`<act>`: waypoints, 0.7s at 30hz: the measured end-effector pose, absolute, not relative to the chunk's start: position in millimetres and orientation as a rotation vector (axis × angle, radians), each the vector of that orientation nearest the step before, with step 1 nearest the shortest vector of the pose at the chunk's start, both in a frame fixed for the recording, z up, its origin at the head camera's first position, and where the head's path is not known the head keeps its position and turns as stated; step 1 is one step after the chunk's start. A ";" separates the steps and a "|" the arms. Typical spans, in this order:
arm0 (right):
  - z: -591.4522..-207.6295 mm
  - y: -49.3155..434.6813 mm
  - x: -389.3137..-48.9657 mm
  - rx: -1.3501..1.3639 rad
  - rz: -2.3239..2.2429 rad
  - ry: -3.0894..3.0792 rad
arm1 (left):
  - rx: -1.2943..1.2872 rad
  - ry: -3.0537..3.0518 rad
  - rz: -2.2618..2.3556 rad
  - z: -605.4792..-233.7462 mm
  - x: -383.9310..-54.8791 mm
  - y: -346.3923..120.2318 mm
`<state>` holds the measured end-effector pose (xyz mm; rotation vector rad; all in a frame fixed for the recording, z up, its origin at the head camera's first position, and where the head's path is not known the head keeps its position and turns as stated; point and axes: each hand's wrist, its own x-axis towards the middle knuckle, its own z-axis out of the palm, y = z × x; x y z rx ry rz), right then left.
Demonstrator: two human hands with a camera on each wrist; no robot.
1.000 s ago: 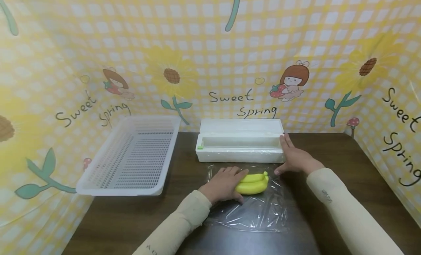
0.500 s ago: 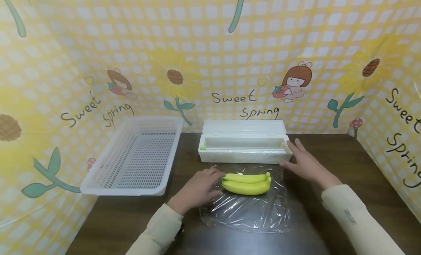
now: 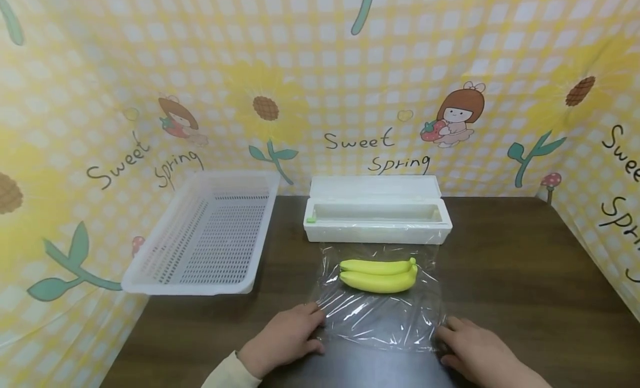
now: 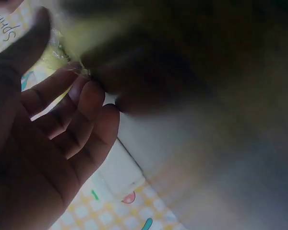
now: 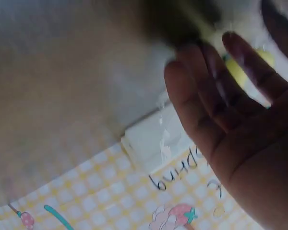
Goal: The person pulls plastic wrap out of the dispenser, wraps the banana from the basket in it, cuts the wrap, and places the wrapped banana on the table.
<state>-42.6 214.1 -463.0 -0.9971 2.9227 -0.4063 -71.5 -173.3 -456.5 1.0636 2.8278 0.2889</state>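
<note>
Two yellow bananas (image 3: 378, 277) lie side by side on a sheet of clear plastic wrap (image 3: 375, 321), which runs toward me from the front of a white wrap dispenser box (image 3: 377, 234). The box's lid (image 3: 374, 187) stands raised. At the sheet's near left edge is my left hand (image 3: 282, 339), thumb apart from the fingers. My right hand (image 3: 480, 349) is by the near right corner, its fingertips at the film's edge. Both wrist views show loosely bent fingers (image 4: 93, 103) with the thumb away; whether they touch the film is unclear.
A white perforated plastic basket (image 3: 252, 265) stands on the left of the dark wooden table (image 3: 505, 265). Behind the table hangs a yellow checked cloth (image 3: 340, 60), which also covers the sides. A small green piece (image 3: 311, 220) sits at the box's left end.
The left hand has let go of the bananas and moved down left to the film's near edge. The right hand has left the box's right end and come toward me.
</note>
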 end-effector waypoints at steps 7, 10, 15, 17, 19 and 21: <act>-470.7 208.4 -37.9 -1.075 -0.231 3.096 | 1.159 2.879 0.189 -456.0 -72.8 -168.5; -468.5 210.8 -34.6 -1.061 -0.252 3.102 | 1.166 2.876 0.204 -453.4 -69.2 -170.2; -465.9 218.5 -28.7 -1.062 -0.320 3.016 | 1.187 2.831 0.252 -451.6 -60.9 -174.0; -464.8 219.9 -26.8 -1.068 -0.353 2.978 | 1.205 2.811 0.270 -452.5 -59.5 -175.0; -463.0 220.2 -25.6 -1.092 -0.385 2.982 | 1.208 2.804 0.282 -451.5 -59.2 -175.8; -460.9 220.0 -25.1 -1.136 -0.407 3.019 | 1.207 2.813 0.287 -450.2 -59.5 -176.9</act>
